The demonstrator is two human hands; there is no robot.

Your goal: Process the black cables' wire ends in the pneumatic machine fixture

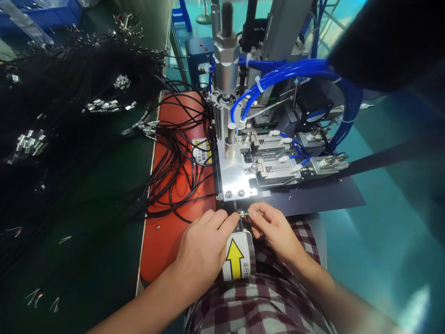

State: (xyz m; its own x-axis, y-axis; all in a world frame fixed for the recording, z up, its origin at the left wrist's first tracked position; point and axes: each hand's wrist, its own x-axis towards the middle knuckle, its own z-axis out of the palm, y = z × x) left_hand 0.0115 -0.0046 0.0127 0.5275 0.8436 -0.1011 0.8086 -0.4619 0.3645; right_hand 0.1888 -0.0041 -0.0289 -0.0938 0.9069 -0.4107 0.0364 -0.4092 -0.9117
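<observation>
My left hand [205,246] rests on the orange base plate [174,218], fingers closed and pinching toward a small slot at the machine's front edge. My right hand [274,227] is opposite it, thumb and forefinger pinched on a thin wire end [243,215] with red and green strands. Both fingertips meet at the slot just below the silver metal plate [236,178]. A curved white label with a yellow arrow [238,257] sits right under my hands.
A pneumatic press [225,65] with blue air hoses [295,72] rises behind the plate. Loops of black cable [177,162] lie on the orange base. Large bundles of black cables with metal connectors [104,105] cover the dark table at left. Teal floor shows at right.
</observation>
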